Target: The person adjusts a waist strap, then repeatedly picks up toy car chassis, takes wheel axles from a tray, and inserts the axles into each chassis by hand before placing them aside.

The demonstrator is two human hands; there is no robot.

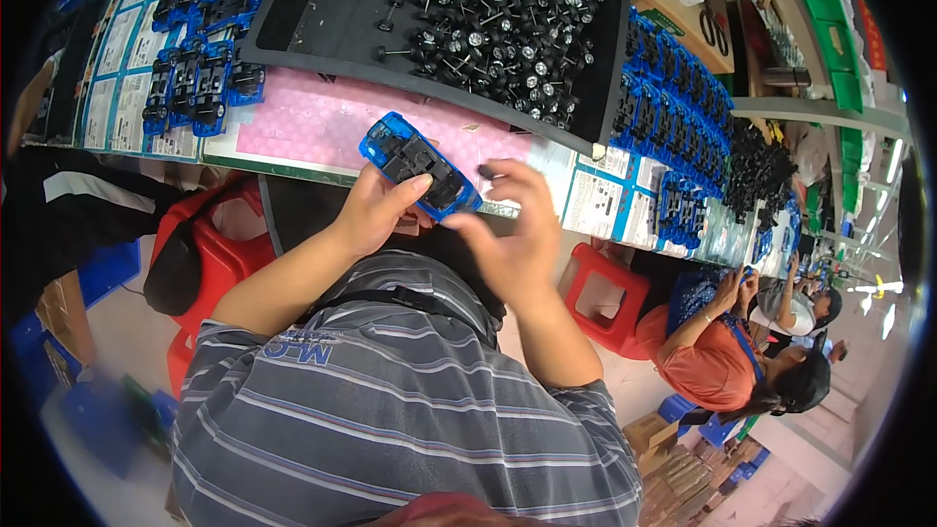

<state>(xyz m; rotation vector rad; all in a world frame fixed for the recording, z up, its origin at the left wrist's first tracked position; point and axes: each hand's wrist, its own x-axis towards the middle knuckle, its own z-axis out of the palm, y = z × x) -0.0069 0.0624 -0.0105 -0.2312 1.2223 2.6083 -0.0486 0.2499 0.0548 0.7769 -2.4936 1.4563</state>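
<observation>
A toy car (pixel 408 154) with a blue body and black underside is tilted in front of me, its underside facing up. My left hand (pixel 371 210) is closed around its near left side, with the thumb pressed on the black underside. Beside it my right hand (pixel 517 234) has curled fingers, and a small black wheel (pixel 485 172) shows at the fingertips. The right thumb reaches toward the car's near end; whether it touches is hard to tell. Beyond both hands a large black tray (pixel 332 63) holds many black wheels on thin metal axles.
Pink bubble wrap (pixel 312 122) lies under the tray's near edge. Several blue car bodies (pixel 210 88) stand at left, with more rows (pixel 673 88) at right. Scissors (pixel 714 31) lie at the far right. A red stool (pixel 605 298) and a person in orange (pixel 708 361) are to the right.
</observation>
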